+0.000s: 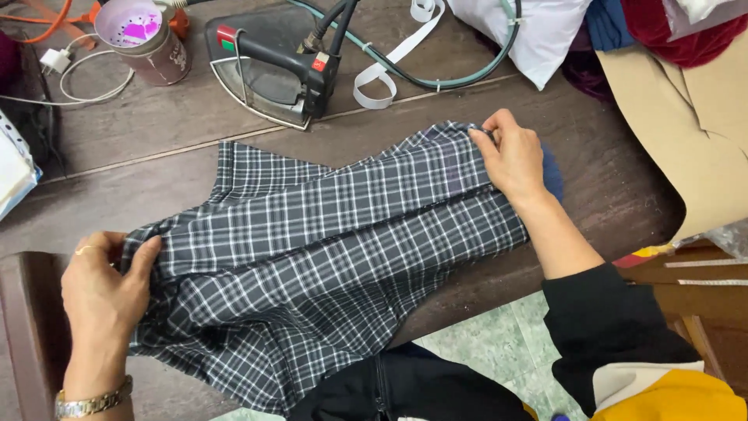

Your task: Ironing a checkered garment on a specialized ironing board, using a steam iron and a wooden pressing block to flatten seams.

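Your left hand [105, 284] pinches the near-left end of the grey plaid fabric [327, 249]; your right hand [510, 160] grips its far-right end. Fabric lies stretched across the dark wooden table [156, 140], steam iron [273, 66] standing beyond it.

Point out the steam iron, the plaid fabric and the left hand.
steam iron [269, 66], head view, on its black handle.
plaid fabric [327, 234], head view, middle of the cloth, near the fold.
left hand [105, 292], head view, back of the hand gripping the fabric's near end.
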